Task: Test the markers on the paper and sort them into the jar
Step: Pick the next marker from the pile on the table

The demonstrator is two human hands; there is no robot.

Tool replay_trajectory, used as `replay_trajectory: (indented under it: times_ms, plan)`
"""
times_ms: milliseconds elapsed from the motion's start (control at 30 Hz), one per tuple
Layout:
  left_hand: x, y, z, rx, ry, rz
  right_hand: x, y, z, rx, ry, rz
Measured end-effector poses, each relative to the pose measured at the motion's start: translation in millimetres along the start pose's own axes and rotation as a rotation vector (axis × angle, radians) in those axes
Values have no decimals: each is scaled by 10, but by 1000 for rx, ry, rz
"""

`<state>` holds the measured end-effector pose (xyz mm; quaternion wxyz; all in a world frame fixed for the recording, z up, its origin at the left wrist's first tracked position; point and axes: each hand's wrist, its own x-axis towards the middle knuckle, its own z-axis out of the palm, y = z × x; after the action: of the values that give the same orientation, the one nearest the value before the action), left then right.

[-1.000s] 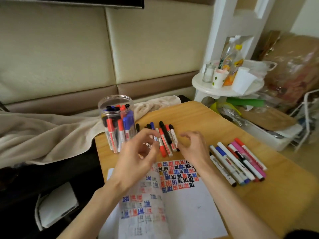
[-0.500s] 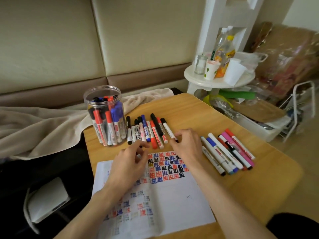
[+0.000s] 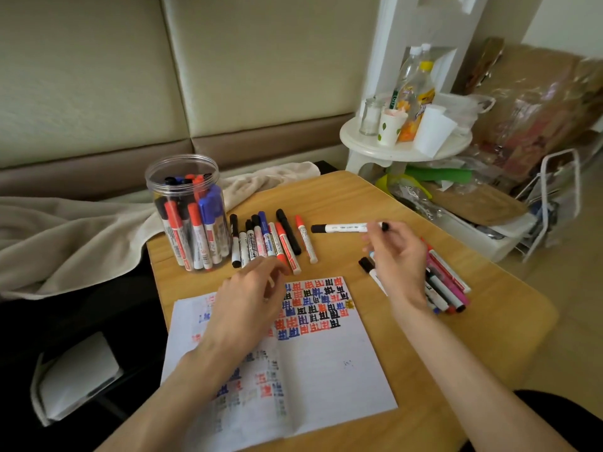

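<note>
Right hand [image 3: 396,259] pinches a black-capped marker [image 3: 346,227] by its tail end, held level just past the far edge of the paper [image 3: 326,370]. Left hand [image 3: 248,301] hangs over the paper, fingers loosely curled, nothing in it. Looks like the testing step, so next up: left pulls the cap, then scribble. Jar [image 3: 182,210] sits on the desk [image 3: 359,194] past the paper's far left corner, already pretty full.

Padded beige wall panels [image 3: 228,76] over a brown band [image 3: 98,164], cream blanket [image 3: 65,230] at left, light wooden counter [image 3: 473,353], white round stand [image 3: 391,151], pale floor [image 3: 574,305]
</note>
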<state>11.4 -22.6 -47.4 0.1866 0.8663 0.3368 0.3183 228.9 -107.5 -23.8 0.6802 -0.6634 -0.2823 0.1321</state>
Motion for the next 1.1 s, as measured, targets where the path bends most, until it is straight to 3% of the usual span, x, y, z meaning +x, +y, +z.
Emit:
replay_trajectory:
  times_ms: [167,333,500,734,800,934,1100]
  plan:
    - [12,139,96,18,-41,109,-212,-67,-166,112,-198,139]
    - [41,174,159,-12,-91,95,-376,-80,-161,220,-204,232]
    - [37,232,185,-53,-147,214,-530,-37,-123,60,-349,217]
    - [65,218,180,-181,-253,178,-527,-22,-156,79,-400,230]
    - [59,170,147,-239,-315,127,-511,-17,-179,89,-376,252]
    - [109,-76,-50,-366,-349,-27,-224,-82,-422,253,-155,245]
    - [13,-21,-111,-305,-332,-10,-209,-106,-499,264,-86,240]
